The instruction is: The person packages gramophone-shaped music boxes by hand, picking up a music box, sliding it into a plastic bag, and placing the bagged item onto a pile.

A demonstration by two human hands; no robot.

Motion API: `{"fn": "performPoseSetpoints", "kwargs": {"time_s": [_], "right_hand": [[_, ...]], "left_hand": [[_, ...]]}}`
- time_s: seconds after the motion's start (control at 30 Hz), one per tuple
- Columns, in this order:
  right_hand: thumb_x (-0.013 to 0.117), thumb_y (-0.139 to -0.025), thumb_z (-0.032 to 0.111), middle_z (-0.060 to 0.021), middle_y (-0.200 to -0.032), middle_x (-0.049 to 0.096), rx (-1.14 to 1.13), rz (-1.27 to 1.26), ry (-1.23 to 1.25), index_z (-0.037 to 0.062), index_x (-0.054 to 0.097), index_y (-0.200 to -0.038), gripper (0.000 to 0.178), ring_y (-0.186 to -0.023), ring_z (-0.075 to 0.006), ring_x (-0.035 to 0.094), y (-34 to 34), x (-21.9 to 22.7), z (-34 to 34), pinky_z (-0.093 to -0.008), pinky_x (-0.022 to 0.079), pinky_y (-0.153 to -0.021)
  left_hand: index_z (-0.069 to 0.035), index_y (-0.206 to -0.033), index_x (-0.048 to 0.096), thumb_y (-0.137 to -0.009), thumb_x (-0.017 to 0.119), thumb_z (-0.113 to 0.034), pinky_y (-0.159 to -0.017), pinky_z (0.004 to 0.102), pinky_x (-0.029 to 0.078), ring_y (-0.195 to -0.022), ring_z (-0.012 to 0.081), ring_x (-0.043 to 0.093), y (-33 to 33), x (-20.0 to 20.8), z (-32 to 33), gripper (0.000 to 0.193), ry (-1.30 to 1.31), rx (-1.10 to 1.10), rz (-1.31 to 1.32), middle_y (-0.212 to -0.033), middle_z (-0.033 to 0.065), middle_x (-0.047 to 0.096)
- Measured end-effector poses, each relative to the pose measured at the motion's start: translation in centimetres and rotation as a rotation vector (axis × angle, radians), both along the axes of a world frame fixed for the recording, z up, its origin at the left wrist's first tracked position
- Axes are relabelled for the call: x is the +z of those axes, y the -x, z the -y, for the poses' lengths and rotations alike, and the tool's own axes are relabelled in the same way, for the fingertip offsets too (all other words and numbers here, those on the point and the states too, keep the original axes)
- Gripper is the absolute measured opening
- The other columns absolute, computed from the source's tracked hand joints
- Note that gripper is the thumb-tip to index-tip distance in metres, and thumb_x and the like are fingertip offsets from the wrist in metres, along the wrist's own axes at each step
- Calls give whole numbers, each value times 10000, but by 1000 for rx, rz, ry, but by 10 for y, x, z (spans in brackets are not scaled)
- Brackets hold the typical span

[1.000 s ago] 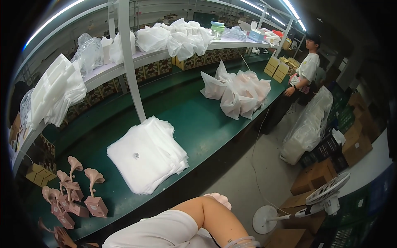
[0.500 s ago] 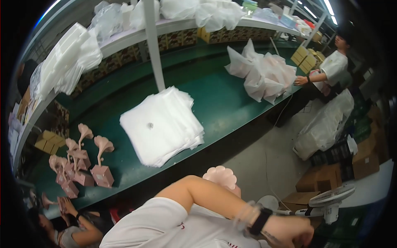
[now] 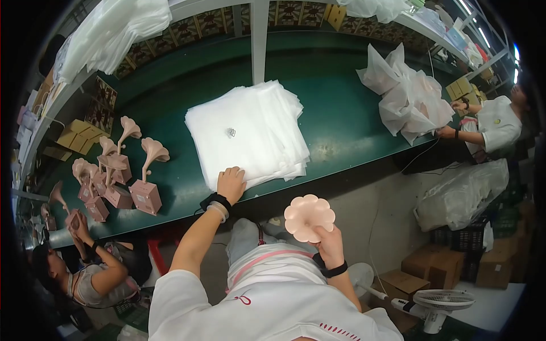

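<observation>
My left hand lies on the near edge of a stack of thin white packing sheets or sleeves, fingers stretched out over the top. Low in front of my body, my right hand holds a pink gramophone horn with a scalloped, flower-like mouth facing up. The thumb rests on its rim; whatever lies under the horn is hidden. A small dark printed mark shows on the top sheet.
Several pink toy gramophones stand on the green table at left. A co-worker handles one there; another person touches translucent-wrapped pink items at right. A metal post rises behind the stack. A fan and cartons stand lower right.
My left arm has swung from across my body at lower right to the stack, and the hand now rests there. The right hand and horn have come into clear sight. The whole view has shifted.
</observation>
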State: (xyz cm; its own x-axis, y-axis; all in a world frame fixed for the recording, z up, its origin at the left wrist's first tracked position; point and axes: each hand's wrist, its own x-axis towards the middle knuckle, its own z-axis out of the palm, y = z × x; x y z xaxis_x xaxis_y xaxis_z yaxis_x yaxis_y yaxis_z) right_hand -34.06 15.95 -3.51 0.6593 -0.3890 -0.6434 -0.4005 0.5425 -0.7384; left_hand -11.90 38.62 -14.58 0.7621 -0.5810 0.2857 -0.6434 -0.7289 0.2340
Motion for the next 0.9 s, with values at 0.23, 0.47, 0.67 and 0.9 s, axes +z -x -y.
{"fn": "performPoseSetpoints", "kwargs": {"time_s": [0.23, 0.47, 0.67, 0.9], "right_hand": [[579, -786, 50, -107, -953, 624, 122, 34, -33, -53, 557, -1059, 292, -784, -183, 636, -7, 16, 16, -292, 543, -596], [595, -780, 39, -105, -1004, 630, 386, 183, 17, -68, 570, -1061, 302, -896, -169, 613, 11, 20, 48, -286, 494, -776], [615, -770, 50, -84, -979, 645, 571, 205, 2, -55, 601, -1030, 280, -876, -154, 613, 5, 31, 59, -282, 492, -765], [632, -776, 91, -43, -887, 664, 1260, 270, 474, -38, 647, -945, 213, -786, -152, 622, -65, 37, 27, -274, 500, -707]], "left_hand": [[-49, -866, 645, -705, 695, -206, -711, 361, 447, -842, 254, 571, -11, -33, -2, 230, -53, 108, -62, -881, 80, 606], [-13, -764, 672, -709, 727, -220, -623, 323, 486, -632, 225, 609, -44, -8, 4, 221, 40, 337, -743, -755, 122, 652], [-30, -823, 694, -698, 744, -197, -610, 290, 506, -637, 178, 636, -59, -20, -1, 214, 277, 284, -916, -734, 113, 672], [-16, -839, 690, -755, 686, -144, -612, 279, 508, -651, 152, 642, -67, -5, -3, 153, 397, 289, -925, -766, 105, 675]]}}
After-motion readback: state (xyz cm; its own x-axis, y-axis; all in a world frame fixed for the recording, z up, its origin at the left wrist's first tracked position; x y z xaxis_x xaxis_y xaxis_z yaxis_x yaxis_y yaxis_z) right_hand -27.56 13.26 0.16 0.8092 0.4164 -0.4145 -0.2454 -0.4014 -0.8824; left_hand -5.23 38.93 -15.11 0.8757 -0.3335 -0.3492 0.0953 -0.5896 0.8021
